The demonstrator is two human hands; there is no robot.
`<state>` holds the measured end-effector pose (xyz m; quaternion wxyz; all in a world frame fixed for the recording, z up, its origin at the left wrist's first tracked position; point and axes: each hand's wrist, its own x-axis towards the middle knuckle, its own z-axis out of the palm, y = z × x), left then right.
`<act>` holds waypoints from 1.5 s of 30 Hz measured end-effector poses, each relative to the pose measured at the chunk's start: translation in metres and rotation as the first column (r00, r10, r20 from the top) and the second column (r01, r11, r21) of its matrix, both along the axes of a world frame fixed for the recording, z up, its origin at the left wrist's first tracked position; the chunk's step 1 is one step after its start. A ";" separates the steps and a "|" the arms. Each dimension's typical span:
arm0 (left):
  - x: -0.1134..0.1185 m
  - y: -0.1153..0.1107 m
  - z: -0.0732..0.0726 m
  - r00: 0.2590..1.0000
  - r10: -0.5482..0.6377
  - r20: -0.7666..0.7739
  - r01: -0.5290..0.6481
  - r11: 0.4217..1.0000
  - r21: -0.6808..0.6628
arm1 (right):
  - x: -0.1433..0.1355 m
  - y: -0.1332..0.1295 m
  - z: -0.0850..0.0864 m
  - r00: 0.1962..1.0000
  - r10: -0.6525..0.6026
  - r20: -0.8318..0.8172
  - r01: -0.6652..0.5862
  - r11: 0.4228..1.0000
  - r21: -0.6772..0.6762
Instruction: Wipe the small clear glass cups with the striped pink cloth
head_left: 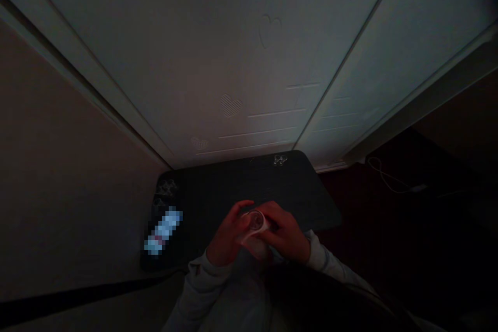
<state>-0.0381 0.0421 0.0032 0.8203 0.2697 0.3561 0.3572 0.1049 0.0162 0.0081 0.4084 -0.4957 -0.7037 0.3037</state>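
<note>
Between my two hands is a small pale object (pixel 251 238) with a round, ringed end that faces up; the dim light hides its exact kind. My left hand (pixel 229 233) is closed around its left side, with the index finger stretched past the round end. From the other side, my right hand (pixel 288 233) grips it with bent fingers and the thumb near the rim. Both hands are over the near part of a dark low table (pixel 233 181).
A glowing, pixelated oblong (pixel 163 231) lies at the table's left end, beside small clear looped pieces (pixel 167 187). More clear loops (pixel 279 160) lie near the back edge. A pale panel with embossed hearts (pixel 231 106) stands behind. On the right floor runs a white cable (pixel 383 179).
</note>
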 end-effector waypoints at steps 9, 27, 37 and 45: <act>0.001 0.000 0.005 0.999 -0.026 -0.030 0.027 0.999 0.030 | 0.000 -0.003 0.004 0.996 0.020 -0.083 -0.025 0.998 -0.053; 0.001 0.001 -0.003 0.999 0.016 -0.044 -0.016 1.000 0.018 | 0.001 0.001 0.001 0.999 0.017 0.033 -0.017 1.000 -0.009; 0.000 0.002 0.000 0.995 0.044 -0.085 -0.042 0.999 0.017 | 0.006 0.002 -0.016 0.997 0.074 0.033 -0.077 0.994 0.074; 0.001 0.001 -0.002 0.995 0.062 -0.073 -0.059 0.997 0.043 | 0.008 0.004 -0.018 0.996 0.043 0.073 -0.054 0.985 0.162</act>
